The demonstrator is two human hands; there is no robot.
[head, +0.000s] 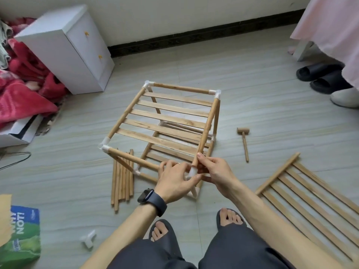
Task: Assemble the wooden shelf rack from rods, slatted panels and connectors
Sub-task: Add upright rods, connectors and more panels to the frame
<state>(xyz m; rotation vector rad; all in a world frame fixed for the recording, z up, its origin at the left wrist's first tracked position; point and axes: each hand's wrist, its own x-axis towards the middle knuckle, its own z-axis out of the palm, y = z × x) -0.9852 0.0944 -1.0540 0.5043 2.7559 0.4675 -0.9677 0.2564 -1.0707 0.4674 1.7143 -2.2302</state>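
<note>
Thumb and fingers of the right hand (215, 171) pinch the near end of a rod (208, 121); those of the left hand (174, 181) curl round the white connector (192, 172) at its tip. This is the near right corner of the half-built rack (167, 111), which stands on the floor (252, 70) — loose rods (122, 181) to its left, a slatted panel (310, 197) and a mallet (244, 140) to its right.
</note>
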